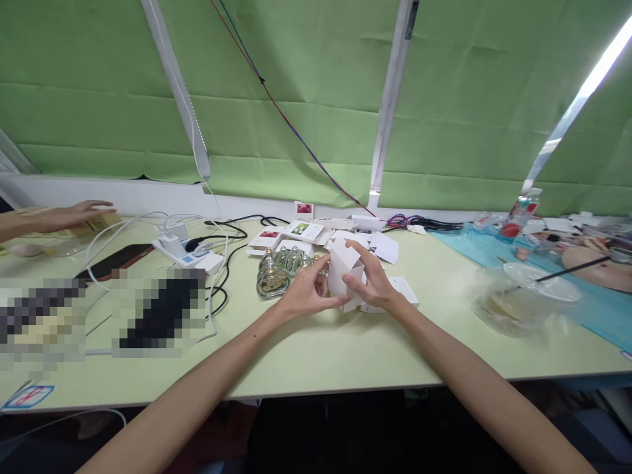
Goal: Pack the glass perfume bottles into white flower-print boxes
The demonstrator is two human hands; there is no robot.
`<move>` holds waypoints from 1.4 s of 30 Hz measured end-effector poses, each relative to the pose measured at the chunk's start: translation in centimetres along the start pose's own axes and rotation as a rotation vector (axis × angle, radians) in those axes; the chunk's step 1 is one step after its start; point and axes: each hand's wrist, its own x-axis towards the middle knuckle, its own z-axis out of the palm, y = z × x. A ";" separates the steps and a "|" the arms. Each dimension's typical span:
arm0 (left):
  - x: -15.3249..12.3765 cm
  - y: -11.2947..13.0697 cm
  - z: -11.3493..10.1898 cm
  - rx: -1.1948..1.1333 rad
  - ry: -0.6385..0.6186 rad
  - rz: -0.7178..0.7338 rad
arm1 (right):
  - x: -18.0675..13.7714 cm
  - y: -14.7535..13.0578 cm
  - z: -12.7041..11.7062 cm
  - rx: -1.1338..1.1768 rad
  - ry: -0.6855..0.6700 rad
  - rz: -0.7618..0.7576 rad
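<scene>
Both of my hands hold a small white cardboard box [344,266] just above the pale green table [316,355]. My left hand [305,291] pinches its left side and lower edge with thumb and fingers. My right hand [371,279] wraps round its right side, with fingers on the open top flap. A clear glass perfume bottle [274,272] lies on its side just left of my left hand. Another white box [403,289] lies flat behind my right wrist.
Several white cards and small boxes [306,232] lie behind the bottle. A white power strip [185,252] with cables and a dark phone [118,259] sit at left. Another person's hand [74,213] rests far left. A clear lidded bowl [518,297] and blue mat [582,296] are at right.
</scene>
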 end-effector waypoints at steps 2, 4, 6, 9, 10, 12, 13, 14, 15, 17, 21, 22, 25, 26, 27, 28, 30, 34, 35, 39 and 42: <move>0.0 0.0 0.0 0.008 -0.010 0.006 | 0.0 0.0 0.0 0.023 -0.014 0.045; 0.0 -0.1 0.0 0.011 -0.018 0.011 | 0.0 -0.1 -0.1 0.061 -0.025 0.071; 0.0 0.0 0.1 0.001 -0.022 0.011 | 0.0 -0.2 -0.1 0.103 -0.036 0.092; 0.0 0.0 0.2 -0.028 -0.027 0.001 | 0.0 -0.3 -0.1 0.155 -0.047 0.132; 0.0 0.1 0.3 -0.040 -0.029 -0.002 | 0.0 -0.3 0.0 0.177 -0.049 0.149; 0.0 0.1 0.3 -0.065 -0.033 -0.009 | 0.0 -0.4 0.0 0.235 -0.057 0.187; 0.0 0.1 0.4 -0.080 -0.036 -0.013 | 0.0 -0.5 0.0 0.269 -0.060 0.203; 0.0 0.0 0.4 -0.094 -0.039 -0.020 | 0.0 -0.6 0.0 0.299 -0.062 0.214; 0.0 0.0 0.5 -0.107 -0.042 -0.027 | 0.0 -0.8 0.0 0.324 -0.065 0.220; 0.0 -0.1 0.5 -0.128 -0.043 -0.040 | 0.1 -1.0 0.0 0.357 -0.068 0.220; 0.0 -0.2 0.5 -0.143 -0.046 -0.057 | 0.3 -1.3 0.1 0.377 -0.062 0.238; 0.1 -0.2 0.5 -0.147 -0.047 -0.061 | 0.3 -1.3 0.1 0.374 -0.054 0.245; 0.1 -0.4 0.6 -0.163 -0.047 -0.069 | 0.4 -1.1 0.2 0.357 -0.027 0.258; 0.1 -0.4 0.6 -0.166 -0.047 -0.072 | 0.4 -1.1 0.3 0.351 -0.019 0.264; 0.1 -0.4 0.6 -0.167 -0.047 -0.075 | 0.4 -1.0 0.3 0.347 -0.012 0.272; 0.1 -0.4 0.6 -0.167 -0.045 -0.079 | 0.4 -1.0 0.3 0.344 -0.007 0.282; 0.1 -0.3 0.6 -0.168 -0.044 -0.090 | 0.4 -1.0 0.3 0.345 0.003 0.301; 0.1 0.0 0.6 -0.179 -0.053 -0.115 | 0.3 -1.0 0.3 0.340 0.023 0.313; 0.1 0.0 0.6 -0.181 -0.054 -0.117 | 0.3 -1.0 0.3 0.336 0.028 0.322; 0.2 0.2 0.6 -0.188 -0.066 -0.125 | 0.4 -1.1 0.3 0.324 0.046 0.380; 0.3 0.1 0.7 -0.208 -0.077 -0.118 | 0.5 -1.1 0.2 0.338 0.065 0.384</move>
